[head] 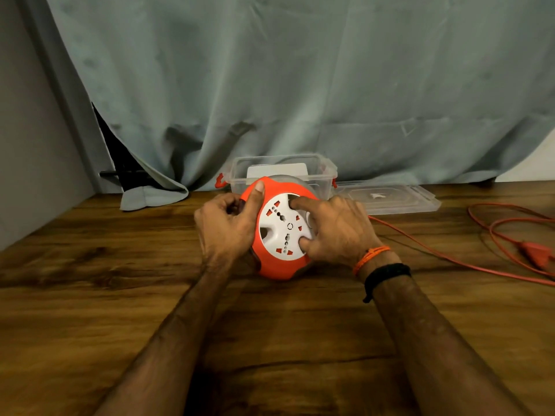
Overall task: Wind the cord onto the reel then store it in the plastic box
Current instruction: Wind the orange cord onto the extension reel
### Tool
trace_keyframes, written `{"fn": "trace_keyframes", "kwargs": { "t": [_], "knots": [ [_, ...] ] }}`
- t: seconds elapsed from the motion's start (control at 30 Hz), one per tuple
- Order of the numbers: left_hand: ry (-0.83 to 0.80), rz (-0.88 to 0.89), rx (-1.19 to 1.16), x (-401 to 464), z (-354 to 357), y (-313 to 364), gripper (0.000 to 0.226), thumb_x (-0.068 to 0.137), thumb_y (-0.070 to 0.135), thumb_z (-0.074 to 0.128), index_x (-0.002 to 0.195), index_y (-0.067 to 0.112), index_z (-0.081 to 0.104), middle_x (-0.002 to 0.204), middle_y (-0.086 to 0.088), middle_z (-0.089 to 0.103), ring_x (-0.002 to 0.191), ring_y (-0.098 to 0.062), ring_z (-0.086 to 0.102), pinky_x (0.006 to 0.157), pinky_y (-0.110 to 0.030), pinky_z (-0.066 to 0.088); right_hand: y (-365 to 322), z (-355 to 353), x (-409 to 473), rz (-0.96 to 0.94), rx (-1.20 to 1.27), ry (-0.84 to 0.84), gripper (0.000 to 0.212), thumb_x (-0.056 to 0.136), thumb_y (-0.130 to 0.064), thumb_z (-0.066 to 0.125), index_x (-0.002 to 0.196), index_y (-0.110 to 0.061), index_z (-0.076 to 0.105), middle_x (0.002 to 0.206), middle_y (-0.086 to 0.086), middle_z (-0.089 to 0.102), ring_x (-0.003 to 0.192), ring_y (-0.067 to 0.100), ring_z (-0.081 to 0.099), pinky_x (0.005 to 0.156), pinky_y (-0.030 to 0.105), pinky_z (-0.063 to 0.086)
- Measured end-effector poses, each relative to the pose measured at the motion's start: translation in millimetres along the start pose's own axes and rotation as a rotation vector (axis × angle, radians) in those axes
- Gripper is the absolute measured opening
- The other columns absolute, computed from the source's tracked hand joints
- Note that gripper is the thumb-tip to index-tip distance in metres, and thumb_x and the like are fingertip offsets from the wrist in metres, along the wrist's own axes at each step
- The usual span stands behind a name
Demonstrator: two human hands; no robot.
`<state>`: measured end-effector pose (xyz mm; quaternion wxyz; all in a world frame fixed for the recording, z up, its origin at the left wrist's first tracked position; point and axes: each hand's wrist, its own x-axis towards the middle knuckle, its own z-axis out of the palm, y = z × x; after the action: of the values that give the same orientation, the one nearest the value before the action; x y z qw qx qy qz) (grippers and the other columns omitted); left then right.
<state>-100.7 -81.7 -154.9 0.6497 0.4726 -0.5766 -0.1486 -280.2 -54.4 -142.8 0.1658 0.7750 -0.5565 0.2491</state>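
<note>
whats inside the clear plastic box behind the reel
Through the plastic box wall a white rectangular piece shows, leaning toward the back. The reel, gripped by both hands, covers the box's lower front, so its floor cannot be seen. The lid lies beside it.

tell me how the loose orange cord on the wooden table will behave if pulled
The thin orange cord lies in slack loops, so it is probably floppy and will drag rather than lift. Its orange plug may snag or swing.
</note>
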Motion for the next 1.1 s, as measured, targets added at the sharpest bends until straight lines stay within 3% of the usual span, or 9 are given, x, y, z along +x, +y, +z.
{"fn": "trace_keyframes", "kwargs": {
  "t": [0.17,0.3,0.37,0.43,0.57,0.77,0.93,1.03,1.1],
  "knots": [
    [0.030,0.019,-0.001,1,1,-2,0.060,0.075,0.073,0.058,0.067,0.016,0.073,0.065,-0.002,0.073,0.065,-0.023,0.071,0.066,-0.043,0.060,2,0,2,0.004,-0.029,0.005,0.066,0.067,-0.050,0.064,0.131,-0.040,0.048,0.096,0.005,0.068,0.094,0.029,0.061,0.085,0.038,0.044],
    [0.088,0.035,0.004,1,2,-2,0.052,0.083,0.064,0.062,0.064,0.016,0.071,0.060,0.003,0.068,0.056,-0.010,0.063,0.059,-0.030,0.054,-5,5,-1,0.166,-0.022,0.118,0.066,0.052,-0.073,0.062,0.104,-0.032,0.066,0.093,0.002,0.070,0.091,0.027,0.063,0.077,0.033,0.043],
    [0.158,0.016,-0.021,0,5,-1,0.050,0.087,0.055,0.066,0.059,0.014,0.066,0.052,0.007,0.061,0.048,-0.002,0.054,0.054,-0.018,0.044,-18,13,0,0.308,0.011,0.191,0.071,0.048,-0.085,0.049,0.078,-0.022,0.065,0.081,0.002,0.068,0.082,0.027,0.064,0.070,0.031,0.040],
    [0.200,0.003,-0.044,-1,6,0,0.042,0.089,0.048,0.067,0.060,0.018,0.064,0.051,0.015,0.058,0.048,0.008,0.056,0.052,-0.004,0.037,-32,20,2,0.394,0.033,0.231,0.076,0.050,-0.089,0.042,0.069,-0.017,0.062,0.073,0.004,0.065,0.074,0.028,0.063,0.065,0.030,0.037],
    [0.208,-0.011,-0.012,-1,4,-2,0.040,0.088,0.053,0.066,0.061,0.023,0.065,0.056,0.015,0.062,0.055,0.001,0.060,0.061,-0.018,0.048,-42,22,1,0.417,0.069,0.248,0.075,0.054,-0.087,0.043,0.074,-0.017,0.062,0.076,0.007,0.065,0.074,0.030,0.063,0.066,0.032,0.036],
    [0.171,0.000,0.024,0,5,-3,0.046,0.088,0.052,0.067,0.055,0.020,0.061,0.050,0.011,0.057,0.047,0.003,0.053,0.051,-0.006,0.036,-27,12,3,0.360,0.129,0.081,0.075,0.054,-0.091,0.040,0.059,-0.017,0.055,0.069,0.000,0.062,0.073,0.024,0.060,0.064,0.031,0.045],
    [0.147,-0.041,-0.025,5,-1,-5,0.039,0.089,0.050,0.067,0.066,0.019,0.068,0.056,0.016,0.062,0.053,0.008,0.061,0.049,-0.001,0.039,-16,-2,2,0.248,0.231,0.128,0.044,0.065,-0.069,0.063,0.062,-0.025,0.068,0.054,-0.015,0.056,0.066,0.011,0.060,0.064,0.028,0.050],
    [0.141,-0.051,0.000,6,-1,-8,0.047,0.086,0.057,0.066,0.061,0.018,0.068,0.056,0.009,0.064,0.053,-0.002,0.057,0.052,-0.008,0.040,-10,-11,0,0.104,0.224,0.125,0.023,0.070,-0.048,0.068,0.081,-0.028,0.067,0.051,-0.018,0.043,0.062,0.011,0.055,0.072,0.033,0.054],
    [0.141,-0.043,0.018,7,-3,-9,0.053,0.085,0.059,0.066,0.056,0.015,0.065,0.050,0.007,0.060,0.049,-0.003,0.050,0.050,-0.009,0.037,-8,-13,-1,0.046,0.222,0.103,0.029,0.072,-0.039,0.067,0.099,-0.029,0.063,0.051,-0.018,0.038,0.062,0.016,0.055,0.076,0.036,0.053]
  ]
}}
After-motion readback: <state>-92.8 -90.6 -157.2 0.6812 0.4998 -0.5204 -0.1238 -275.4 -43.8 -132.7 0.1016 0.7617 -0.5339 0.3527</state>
